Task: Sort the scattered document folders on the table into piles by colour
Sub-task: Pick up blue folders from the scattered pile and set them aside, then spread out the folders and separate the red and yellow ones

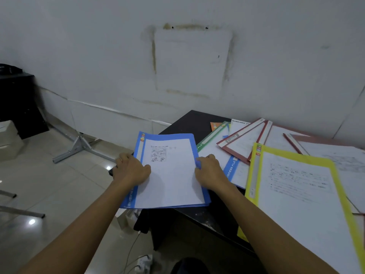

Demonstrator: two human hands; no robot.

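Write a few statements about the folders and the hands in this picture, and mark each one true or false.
1. The left hand and the right hand both hold the blue folder. True.
2. The yellow folder lies to the left of the held one. False: it lies to its right.
3. A second blue folder lies between the held one and the yellow one. True.
4. The red folders lie nearest the person. False: they lie farther back than the yellow one.
5. The table is white. False: it is black.

Both curled: left grip (132, 170), right grip (209, 171)
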